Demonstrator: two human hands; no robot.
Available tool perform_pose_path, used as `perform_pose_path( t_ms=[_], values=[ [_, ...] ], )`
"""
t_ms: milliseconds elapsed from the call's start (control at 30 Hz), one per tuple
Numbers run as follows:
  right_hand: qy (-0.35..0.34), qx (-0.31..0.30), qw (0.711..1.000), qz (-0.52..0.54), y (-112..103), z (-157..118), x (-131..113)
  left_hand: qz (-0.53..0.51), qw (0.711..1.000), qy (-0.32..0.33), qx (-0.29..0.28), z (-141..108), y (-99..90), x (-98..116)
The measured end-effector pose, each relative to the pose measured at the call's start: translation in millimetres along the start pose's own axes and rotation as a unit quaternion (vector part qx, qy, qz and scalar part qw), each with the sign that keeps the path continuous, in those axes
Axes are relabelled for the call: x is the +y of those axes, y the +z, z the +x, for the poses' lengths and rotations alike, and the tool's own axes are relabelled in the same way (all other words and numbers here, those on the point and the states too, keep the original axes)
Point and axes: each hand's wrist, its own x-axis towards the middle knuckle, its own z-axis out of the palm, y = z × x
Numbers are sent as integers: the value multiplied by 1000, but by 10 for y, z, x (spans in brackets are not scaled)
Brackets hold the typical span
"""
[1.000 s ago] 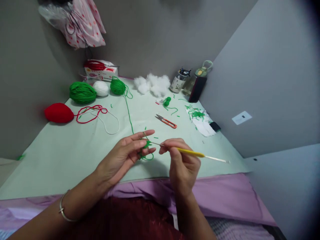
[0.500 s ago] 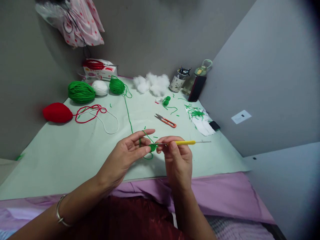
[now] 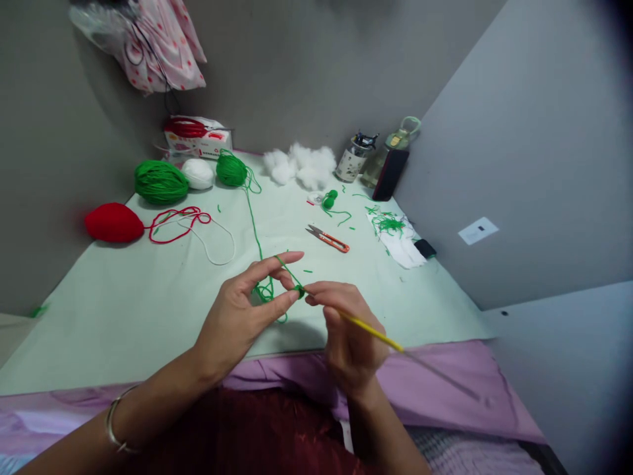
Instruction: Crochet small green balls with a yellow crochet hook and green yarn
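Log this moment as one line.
left hand: pinching green yarn piece | right hand: holding yellow hook, one end at piece | scissors: lying on table beyond hands

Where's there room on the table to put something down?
The front left looks bare, between the red yarn ball and the left hand. Another nearly bare patch lies between the right hand and the white paper. The back is crowded: green yarn balls, white fluff, a jar.

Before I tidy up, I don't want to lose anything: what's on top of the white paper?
A loose heap of mostly green yarn scraps lies on the white paper. The scraps cover part of it, so whatever lies beneath them can't be seen.
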Motion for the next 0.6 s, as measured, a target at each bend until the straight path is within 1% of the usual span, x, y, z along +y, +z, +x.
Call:
perform_pose_path(
  t_ms=[67,133,167,200,233,267,300,333,367,433,500,600],
  values=[
    [-44,-12,996,-79,38,-45,10,-22,1000,-10,7,-9,24,1],
    [-83,-8,986,-148,77,-87,28,-92,994,-56,-13,-10,44,-6],
    [-96,-1,982,-163,90,-98,37,-142,985,-91,-34,-3,50,-10],
    [-97,9,982,-159,95,-99,43,-195,971,-127,-55,7,53,-12],
    [-82,21,987,-134,93,-90,46,-242,955,-159,-71,22,51,-11],
    [-52,33,994,-92,86,-70,47,-277,940,-179,-81,38,48,-8],
    [-12,43,998,-39,76,-43,45,-298,933,-186,-81,53,43,-2],
    [30,55,998,19,66,-11,43,-301,933,-182,-73,65,38,4],
    [70,68,992,74,60,21,42,-292,939,-169,-62,73,34,10],
    [117,80,978,154,64,75,40,-257,956,-135,-49,71,35,14],
    [129,72,971,188,84,101,40,-227,966,-110,-48,56,43,7],
    [125,70,974,176,105,89,32,-206,972,-101,-42,44,41,-11]
  ],
)
